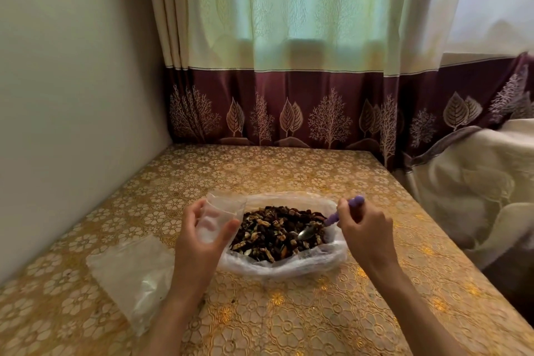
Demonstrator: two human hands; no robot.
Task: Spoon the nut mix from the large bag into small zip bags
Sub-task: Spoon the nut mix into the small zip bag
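Two hands are seen over the gold-patterned table [289, 170]: a small clear zip bag [222, 212] is gripped upright by the left hand [199, 243] just beside the large bag [315, 261] of nut mix [274, 234], while a purple-handled spoon [326, 221], its bowl resting in the mix, is pinched by the right hand [365, 228].

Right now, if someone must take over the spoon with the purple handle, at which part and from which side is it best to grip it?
Grip the spoon by its purple handle, coming from above on the right, as the right hand does. The handle slants up and away to the right, clear of the large bag, while the metal bowl lies down in the nut mix.
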